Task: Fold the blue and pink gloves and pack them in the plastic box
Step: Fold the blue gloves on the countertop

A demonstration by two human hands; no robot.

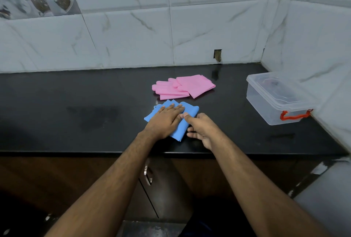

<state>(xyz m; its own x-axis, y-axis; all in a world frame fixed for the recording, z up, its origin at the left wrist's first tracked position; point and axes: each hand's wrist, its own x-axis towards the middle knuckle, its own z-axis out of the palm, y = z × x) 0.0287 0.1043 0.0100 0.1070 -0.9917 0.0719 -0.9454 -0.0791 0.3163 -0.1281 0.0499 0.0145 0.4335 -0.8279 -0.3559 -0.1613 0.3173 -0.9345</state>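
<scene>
Blue gloves (190, 112): lying near the front edge of the black counter (76, 103), folded into a flat bundle; finger ends fan out toward the wall at the upper left, the cuff corner points down toward the counter's front edge, so the long axis runs diagonally
Left hand (165, 120): pressed flat on the blue bundle, fingers straight and together, holding nothing
Right hand (201, 130): just beside the bundle's right edge, thumb tip resting on the blue, fingers loosely curled; whether they pinch the edge I cannot tell from here
Handling, blue: looks like soft rubbery sheet, light and floppy, likely to spring open if let go; I'd take it by the folded edge with a palm kept on top
Pink gloves (185, 86): behind the blue ones, apart from them, unfolded and overlapping; fingers point left, cuffs right, long axis roughly along the wall
Handling, pink: same limp material I'd judge, best gathered at the cuffs
Plastic box (275, 101): far right by the side wall, well apart from both pairs, clear lid on, orange latch (293, 116) facing the front
</scene>
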